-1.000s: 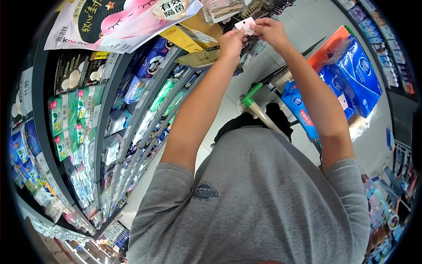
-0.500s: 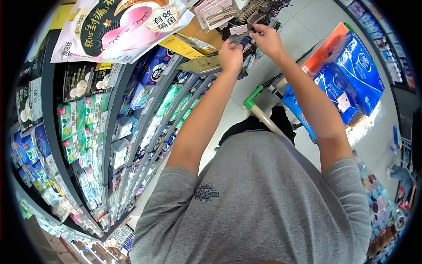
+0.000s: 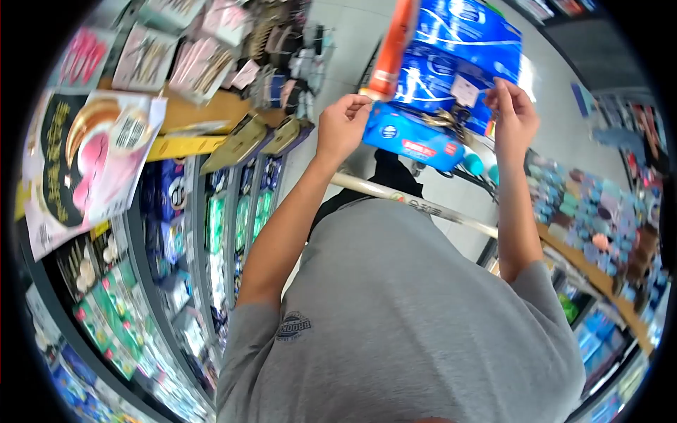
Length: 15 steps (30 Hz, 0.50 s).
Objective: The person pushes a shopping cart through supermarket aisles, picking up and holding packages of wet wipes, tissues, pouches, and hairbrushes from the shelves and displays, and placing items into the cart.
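Note:
My left hand (image 3: pixel 343 128) is over the near left corner of the cart load, fingers curled together beside an orange package (image 3: pixel 390 56) and a blue wipes-like pack (image 3: pixel 412 137). What its fingertips hold, if anything, is hidden. At the right of the load is my right hand (image 3: pixel 515 116), its thumb and fingers pinched close to a blue plastic-wrapped pack (image 3: pixel 423 77). Anything between them is too small to make out. A pale card (image 3: pixel 465 92) and brown hair clips (image 3: pixel 455 121) lie on the packs between my hands.
The cart's handle (image 3: pixel 416 203) crosses before my waist. Shelves of packaged goods (image 3: pixel 169 261) line the left, below hanging hair clips on cards (image 3: pixel 204 67) and a large pink-and-black bag (image 3: pixel 95 155). Another accessory display (image 3: pixel 585 211) stands on the right.
Both hands have left the hair-accessory rack and moved apart over the cart. The view has turned right, bringing the cart in front of me and the rack to the left.

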Tool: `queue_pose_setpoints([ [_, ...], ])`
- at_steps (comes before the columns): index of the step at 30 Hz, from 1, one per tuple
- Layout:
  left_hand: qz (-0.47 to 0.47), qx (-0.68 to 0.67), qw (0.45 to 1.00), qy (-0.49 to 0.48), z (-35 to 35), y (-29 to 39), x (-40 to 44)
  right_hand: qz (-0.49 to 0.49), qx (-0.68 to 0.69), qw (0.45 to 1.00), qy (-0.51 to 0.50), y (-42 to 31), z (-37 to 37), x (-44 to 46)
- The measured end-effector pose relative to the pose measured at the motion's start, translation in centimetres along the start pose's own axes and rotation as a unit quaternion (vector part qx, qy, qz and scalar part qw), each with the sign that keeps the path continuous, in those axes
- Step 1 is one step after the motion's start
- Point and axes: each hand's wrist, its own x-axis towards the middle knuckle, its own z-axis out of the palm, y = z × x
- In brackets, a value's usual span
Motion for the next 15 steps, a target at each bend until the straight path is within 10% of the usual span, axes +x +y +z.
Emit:
queue_pose_setpoints([
  [9,0.232,0.202,0.944,-0.118,7.8,3.3,0.0,0.079,-0.178,0.980,0.042,6.2,-3.1,-3.6],
  [15,0.155,0.224,0.947,-0.170,11.4,3.2,2.1,0.119,-0.189,0.974,0.025,7.5,-1.2,-3.1],
])
